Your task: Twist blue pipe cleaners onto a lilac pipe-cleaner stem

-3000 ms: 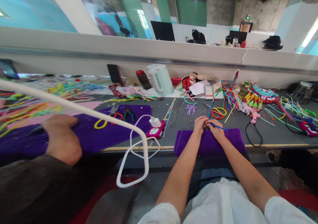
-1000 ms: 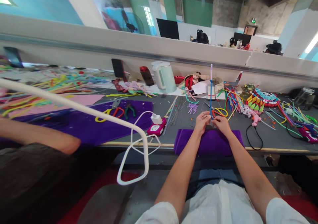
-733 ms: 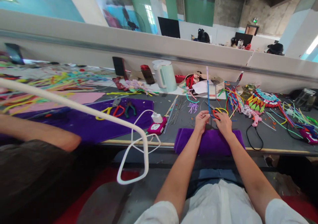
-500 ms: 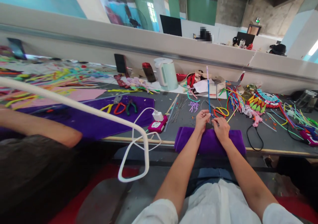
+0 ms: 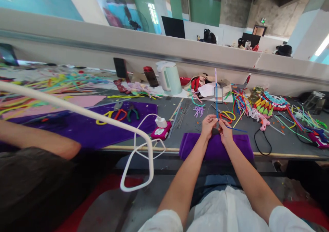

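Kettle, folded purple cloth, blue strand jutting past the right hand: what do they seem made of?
Kettle: probably smooth plastic outside, from its even, satin-looking colour. Purple cloth: plush or velvety fabric, from its thick, soft folds. Blue strand: perhaps wire-cored, as it juts unsupported; too thin to tell its finish.

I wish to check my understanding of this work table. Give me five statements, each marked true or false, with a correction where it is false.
1. The left hand and the right hand meet at the lower part of an upright blue stem. True.
2. The right hand holds scissors. False: the scissors lie on the table beyond the hands.
3. A folded purple cloth lies at the front edge of the table. True.
4. The pink glue gun has a white cord. False: its cord is black.
5. The kettle stands to the right of the red-capped bottle. True.
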### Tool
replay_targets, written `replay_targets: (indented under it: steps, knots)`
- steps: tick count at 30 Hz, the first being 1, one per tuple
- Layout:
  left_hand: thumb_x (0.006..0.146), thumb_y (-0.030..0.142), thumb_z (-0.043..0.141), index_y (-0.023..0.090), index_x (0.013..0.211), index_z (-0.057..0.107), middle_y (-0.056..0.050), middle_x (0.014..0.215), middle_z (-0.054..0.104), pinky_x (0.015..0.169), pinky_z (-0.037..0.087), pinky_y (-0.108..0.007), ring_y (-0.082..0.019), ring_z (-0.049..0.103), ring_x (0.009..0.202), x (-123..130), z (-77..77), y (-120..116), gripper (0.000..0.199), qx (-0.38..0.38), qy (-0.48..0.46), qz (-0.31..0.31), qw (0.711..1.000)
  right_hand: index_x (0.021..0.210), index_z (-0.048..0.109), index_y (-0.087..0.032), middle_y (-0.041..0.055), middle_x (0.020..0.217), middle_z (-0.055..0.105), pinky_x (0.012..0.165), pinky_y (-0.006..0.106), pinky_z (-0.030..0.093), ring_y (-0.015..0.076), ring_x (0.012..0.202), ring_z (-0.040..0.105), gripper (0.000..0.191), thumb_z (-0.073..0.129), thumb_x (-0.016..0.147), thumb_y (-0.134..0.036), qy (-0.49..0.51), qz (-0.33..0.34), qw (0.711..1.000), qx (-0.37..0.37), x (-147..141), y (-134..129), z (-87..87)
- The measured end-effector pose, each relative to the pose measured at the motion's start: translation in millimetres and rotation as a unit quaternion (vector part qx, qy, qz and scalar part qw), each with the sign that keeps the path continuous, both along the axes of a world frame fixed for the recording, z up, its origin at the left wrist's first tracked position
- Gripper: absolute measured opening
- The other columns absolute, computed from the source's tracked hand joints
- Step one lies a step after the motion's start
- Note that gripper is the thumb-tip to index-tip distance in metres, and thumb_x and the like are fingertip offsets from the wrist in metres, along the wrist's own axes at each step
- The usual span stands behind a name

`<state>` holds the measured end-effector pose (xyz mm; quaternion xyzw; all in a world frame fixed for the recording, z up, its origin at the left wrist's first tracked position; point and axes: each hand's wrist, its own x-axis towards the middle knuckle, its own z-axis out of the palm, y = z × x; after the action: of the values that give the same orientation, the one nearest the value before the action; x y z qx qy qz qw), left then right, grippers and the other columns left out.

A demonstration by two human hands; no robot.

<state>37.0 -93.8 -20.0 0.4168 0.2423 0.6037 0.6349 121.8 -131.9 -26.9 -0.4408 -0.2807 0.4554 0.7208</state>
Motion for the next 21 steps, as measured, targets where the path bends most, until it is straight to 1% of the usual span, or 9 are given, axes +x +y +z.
replay_targets:
  steps: [5,9,13,16,19,21]
  knots:
    - [0.057,0.032,0.076,0.016,0.084,0.055,0.008,0.052,0.048,0.040,0.030,-0.018,-0.003,0.037,0.038,0,-0.6,0,0.037,-0.012,0.017,-0.003,1.000,0.087,0.069,-0.015,0.0026,0.073,0.065,0.044,0.022,0.040,0.0085,0.049,0.045,0.035,0.067,0.063,-0.041,-0.094,-0.053,0.994,0.013,-1,4,-4.1]
    - [0.057,0.033,0.076,0.016,0.083,0.056,0.008,0.051,0.048,0.040,0.032,-0.018,-0.004,0.038,0.038,1,-2.3,0,0.037,-0.011,0.027,-0.003,1.000,0.088,0.070,-0.015,0.0037,0.077,0.067,0.046,0.023,0.040,0.0094,0.051,0.046,0.035,0.065,0.065,-0.042,-0.131,-0.070,0.989,0.028,2,4,-5.2]
    - [0.057,0.033,0.077,0.015,0.083,0.058,0.008,0.050,0.048,0.040,0.035,-0.018,-0.004,0.040,0.038,1,-4.4,0,0.037,-0.034,0.029,-0.010,0.999,0.085,0.070,-0.015,0.0040,0.076,0.066,0.047,0.024,0.040,0.0107,0.053,0.048,0.033,0.064,0.066,-0.042,-0.160,-0.086,0.983,0.040,5,4,-6.1]
    - [0.056,0.031,0.078,0.014,0.085,0.060,0.006,0.053,0.053,0.040,0.037,-0.018,-0.004,0.042,0.039,0,-5.4,0,0.037,-0.070,0.027,-0.034,0.997,0.084,0.070,-0.016,0.0044,0.077,0.066,0.047,0.024,0.041,0.0120,0.058,0.051,0.031,0.064,0.067,-0.041,-0.180,-0.087,0.978,0.055,8,3,-6.3]
    - [0.055,0.030,0.079,0.012,0.079,0.062,0.002,0.058,0.058,0.041,0.038,-0.018,-0.005,0.047,0.042,-1,-5.9,1,0.034,-0.121,0.021,-0.081,0.989,0.084,0.070,-0.017,0.0040,0.078,0.066,0.048,0.024,0.042,0.0136,0.061,0.053,0.030,0.062,0.069,-0.041,-0.200,-0.080,0.975,0.055,12,2,-5.3]
    - [0.055,0.030,0.079,0.012,0.076,0.063,0.001,0.058,0.059,0.042,0.039,-0.018,-0.005,0.048,0.043,-2,-6.2,2,0.032,-0.142,0.017,-0.103,0.984,0.084,0.070,-0.018,0.0039,0.079,0.066,0.050,0.025,0.043,0.0146,0.064,0.055,0.029,0.062,0.069,-0.041,-0.213,-0.075,0.973,0.049,14,2,-4.5]
